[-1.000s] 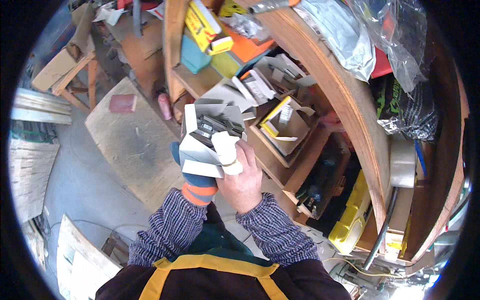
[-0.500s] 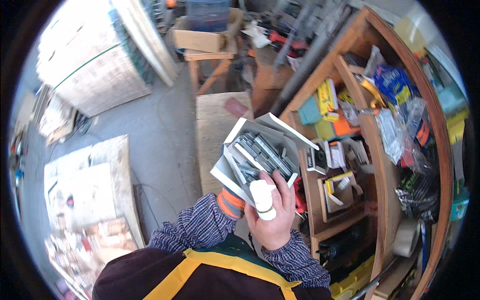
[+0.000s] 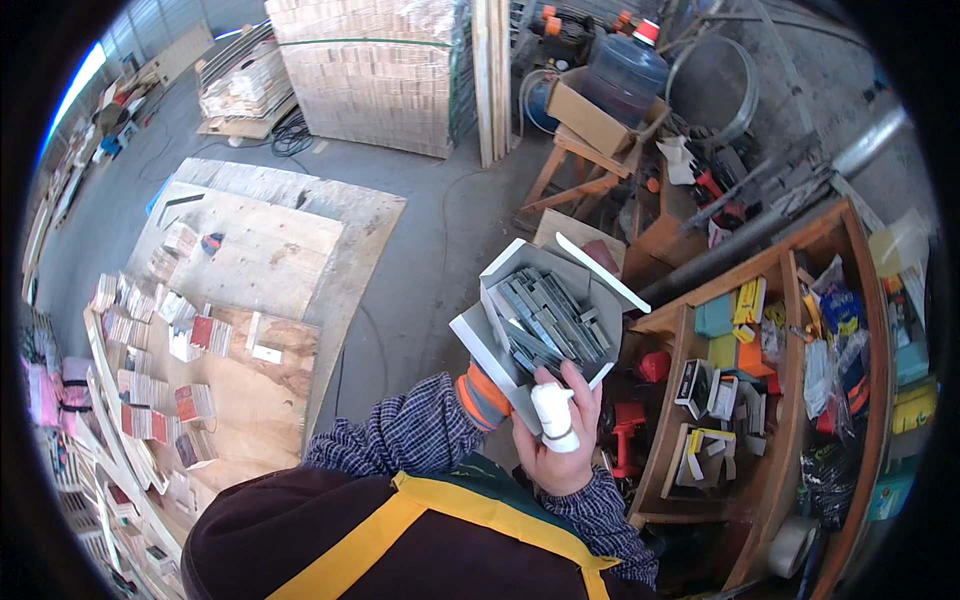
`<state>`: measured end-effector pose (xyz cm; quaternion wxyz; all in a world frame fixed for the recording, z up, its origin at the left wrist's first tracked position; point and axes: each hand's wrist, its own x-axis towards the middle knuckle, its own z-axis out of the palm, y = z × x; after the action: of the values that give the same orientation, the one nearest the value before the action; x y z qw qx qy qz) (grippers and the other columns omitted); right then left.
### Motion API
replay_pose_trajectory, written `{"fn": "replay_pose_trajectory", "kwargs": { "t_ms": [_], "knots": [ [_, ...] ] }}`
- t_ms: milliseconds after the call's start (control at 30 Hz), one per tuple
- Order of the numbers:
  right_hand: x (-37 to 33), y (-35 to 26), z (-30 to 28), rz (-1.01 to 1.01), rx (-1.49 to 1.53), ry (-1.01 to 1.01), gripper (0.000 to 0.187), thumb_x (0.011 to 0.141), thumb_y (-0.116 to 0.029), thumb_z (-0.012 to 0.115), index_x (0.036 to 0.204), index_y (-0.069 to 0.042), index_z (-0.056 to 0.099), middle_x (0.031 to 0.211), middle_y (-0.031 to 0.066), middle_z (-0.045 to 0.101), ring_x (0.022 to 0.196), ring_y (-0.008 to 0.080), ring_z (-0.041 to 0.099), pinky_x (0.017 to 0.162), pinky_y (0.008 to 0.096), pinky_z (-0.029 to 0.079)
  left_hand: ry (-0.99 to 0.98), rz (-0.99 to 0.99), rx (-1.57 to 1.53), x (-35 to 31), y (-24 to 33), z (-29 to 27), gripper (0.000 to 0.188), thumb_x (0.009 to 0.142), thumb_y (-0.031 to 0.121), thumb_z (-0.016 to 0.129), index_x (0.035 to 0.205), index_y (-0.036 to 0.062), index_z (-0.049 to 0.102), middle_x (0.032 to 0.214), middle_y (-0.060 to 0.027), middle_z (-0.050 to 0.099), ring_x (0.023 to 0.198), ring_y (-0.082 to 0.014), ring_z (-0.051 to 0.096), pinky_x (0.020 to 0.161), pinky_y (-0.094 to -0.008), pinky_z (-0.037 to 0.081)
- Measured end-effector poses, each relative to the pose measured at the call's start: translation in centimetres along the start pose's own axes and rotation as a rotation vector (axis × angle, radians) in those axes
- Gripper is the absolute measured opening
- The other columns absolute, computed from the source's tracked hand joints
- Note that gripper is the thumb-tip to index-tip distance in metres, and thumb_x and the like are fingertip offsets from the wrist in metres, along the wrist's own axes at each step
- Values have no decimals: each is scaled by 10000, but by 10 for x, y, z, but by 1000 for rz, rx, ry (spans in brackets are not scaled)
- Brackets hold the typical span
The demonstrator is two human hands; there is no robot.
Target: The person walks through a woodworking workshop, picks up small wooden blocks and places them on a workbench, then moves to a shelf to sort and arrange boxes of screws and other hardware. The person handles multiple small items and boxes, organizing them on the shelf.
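A white cardboard box (image 3: 478,335) with raised flaps is held in front of my chest. Inside lie several grey metal strips (image 3: 550,315) that look like staple strips. My left hand (image 3: 484,396), in an orange and grey glove, holds the box from its near left side; its fingers are hidden behind the box. My bare right hand (image 3: 566,465) grips the near rim, fingertips reaching over it to touch the strips. A white, wrapped-looking tube (image 3: 554,412) with a thin tie lies along one of its fingers, apparently a bandage.
To the right stands a wooden shelf unit (image 3: 795,420) with small boxes, plastic bags and a tape roll (image 3: 792,546). A red power tool (image 3: 628,440) is beside it. Wooden boards (image 3: 250,240) with block stacks lie left. Ahead are a sawhorse-like stand (image 3: 560,175) and a wrapped timber stack (image 3: 370,85).
My view has swung left, bringing more of the floor and boards into sight. Both hands keep the box in nearly the same hold; some strips look slightly shifted.
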<state>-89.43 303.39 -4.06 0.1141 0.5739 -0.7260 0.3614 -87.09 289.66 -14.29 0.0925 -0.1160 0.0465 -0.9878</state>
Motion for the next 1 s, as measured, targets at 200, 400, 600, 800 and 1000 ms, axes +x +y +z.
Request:
{"fn": "replay_pose_trajectory", "kwargs": {
  "t_ms": [200,400,600,800,1000],
  "knots": [
    [22,-47,44,-40,202,-23,509,738,-30,727,1220,15,566,1306,194,490,1216,358,499,1026,422,387,39,200,453,-50,64,23,490,1014,341,395,1427,78,382,1411,-166,464,1241,-320,510,1052,-437,444],
    [45,-76,72,-112,354,-62,465,787,-82,617,1229,43,546,1257,224,521,1238,369,480,1106,497,304,-123,190,97,-91,117,61,526,1026,356,356,1476,96,280,1442,-171,408,1283,-312,469,1067,-443,429],
    [63,-89,95,-78,586,-42,322,848,-41,515,1156,31,577,1055,167,670,1164,370,550,1133,521,258,241,427,508,-133,129,79,596,997,472,370,1472,117,310,1436,-183,415,1280,-346,469,1071,-463,419],
    [81,-98,113,-277,637,-191,175,825,-4,610,998,-5,631,937,128,653,919,323,572,863,424,442,357,678,703,-184,129,73,541,1012,422,359,1433,83,359,1386,-185,466,1235,-339,503,1047,-469,442],
    [85,-133,130,-472,635,-270,242,747,10,735,965,-35,639,911,95,630,893,298,573,786,388,451,105,977,388,-233,114,79,503,1023,388,342,1409,67,380,1369,-182,480,1224,-319,512,1044,-444,452]
  ]
}}
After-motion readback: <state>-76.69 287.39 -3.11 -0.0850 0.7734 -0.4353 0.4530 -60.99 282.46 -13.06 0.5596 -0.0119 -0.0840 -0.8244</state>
